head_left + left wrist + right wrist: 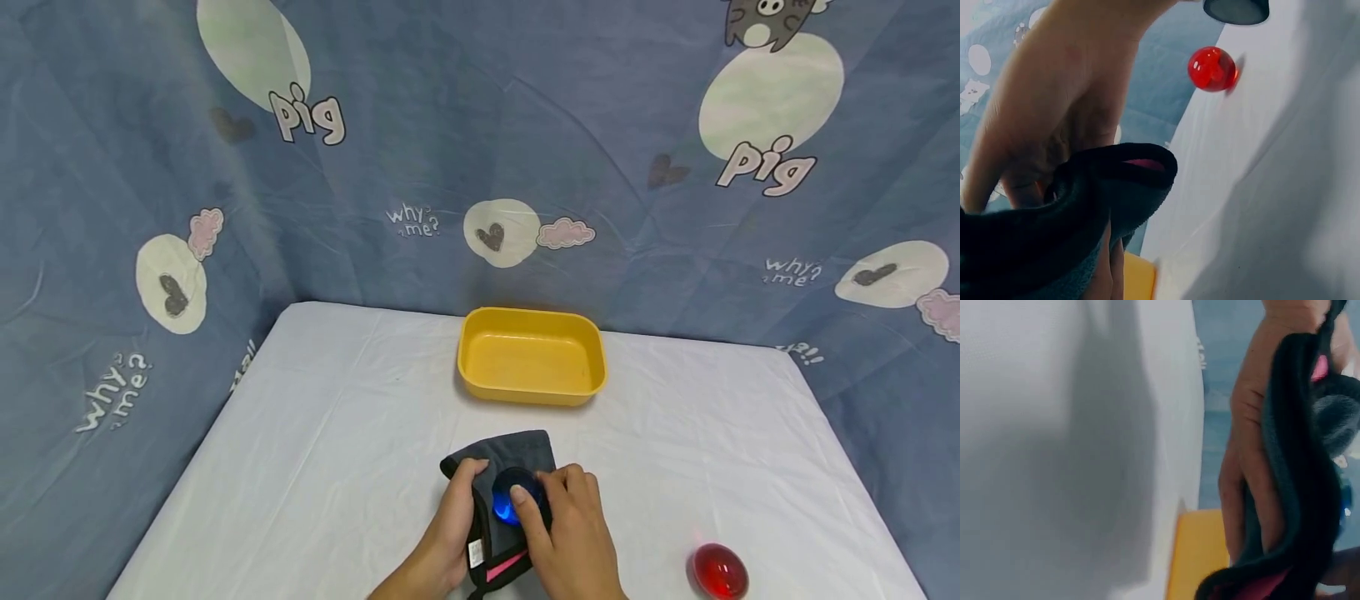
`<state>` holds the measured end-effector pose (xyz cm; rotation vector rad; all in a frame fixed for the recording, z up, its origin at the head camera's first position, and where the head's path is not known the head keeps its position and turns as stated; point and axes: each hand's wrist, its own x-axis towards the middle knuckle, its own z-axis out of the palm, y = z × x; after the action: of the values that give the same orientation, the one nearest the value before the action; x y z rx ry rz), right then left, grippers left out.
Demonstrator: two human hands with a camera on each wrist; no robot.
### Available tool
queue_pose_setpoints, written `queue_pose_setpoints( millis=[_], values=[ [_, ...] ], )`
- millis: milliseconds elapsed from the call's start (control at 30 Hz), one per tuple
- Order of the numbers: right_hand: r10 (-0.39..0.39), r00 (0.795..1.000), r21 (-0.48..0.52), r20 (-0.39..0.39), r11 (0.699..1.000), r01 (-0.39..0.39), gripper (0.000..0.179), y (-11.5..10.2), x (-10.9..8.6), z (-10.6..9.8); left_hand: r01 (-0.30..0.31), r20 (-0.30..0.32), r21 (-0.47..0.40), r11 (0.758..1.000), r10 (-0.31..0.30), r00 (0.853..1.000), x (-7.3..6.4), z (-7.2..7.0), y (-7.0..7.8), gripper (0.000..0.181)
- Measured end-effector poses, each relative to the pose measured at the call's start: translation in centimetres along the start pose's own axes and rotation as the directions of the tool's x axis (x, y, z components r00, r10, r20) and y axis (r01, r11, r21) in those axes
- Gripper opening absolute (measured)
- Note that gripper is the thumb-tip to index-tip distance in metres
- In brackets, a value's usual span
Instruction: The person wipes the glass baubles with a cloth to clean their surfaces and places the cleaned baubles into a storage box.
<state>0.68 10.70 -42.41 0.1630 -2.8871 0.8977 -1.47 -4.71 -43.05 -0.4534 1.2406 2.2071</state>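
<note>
My left hand [446,525] grips a dark grey cloth [521,450] with black edging, a white tag and a pink underside, its thumb on top. In the right wrist view, fingers [1260,481] of that hand lie spread behind the cloth. A clear blue ball [507,500] sits against the cloth's grey face. My right hand [577,533] holds the ball there, thumb over its front and fingers at its right side. The left wrist view shows the cloth [1129,187] held above the white surface, folded over at its edge.
A shiny red ball [720,572] lies on the white table cover [360,433] to the right of my hands. Beyond the cloth stands a yellow plastic basin [532,395], near the table's back edge. Blue printed fabric [420,150] hangs behind and along both sides.
</note>
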Motion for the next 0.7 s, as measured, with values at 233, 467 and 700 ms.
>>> queue_pose_setpoints(
  millis=[233, 467, 700],
  values=[
    [-0.209, 0.978, -0.11, -0.025, 0.973, 0.205, 0.077, 0.3, -0.4, -0.4, -0.03, 0.035, 0.023, 0.999, 0.029, 0.999, 0.0, 0.0, 0.4, 0.075],
    [-0.403, 0.915, -0.184, -0.015, 0.901, 0.394, 0.073, 0.6, -0.1, -1.2, -0.035, 0.057, -0.011, 0.999, 0.036, 0.998, 0.1, 0.0, 0.7, 0.076],
    [-0.374, 0.927, -0.177, -0.019, 0.914, 0.365, 0.074, 0.3, 0.1, -1.1, -0.01, 0.056, 0.01, 1.0, 0.01, 0.998, 0.1, 0.0, 0.3, 0.072]
  ],
)
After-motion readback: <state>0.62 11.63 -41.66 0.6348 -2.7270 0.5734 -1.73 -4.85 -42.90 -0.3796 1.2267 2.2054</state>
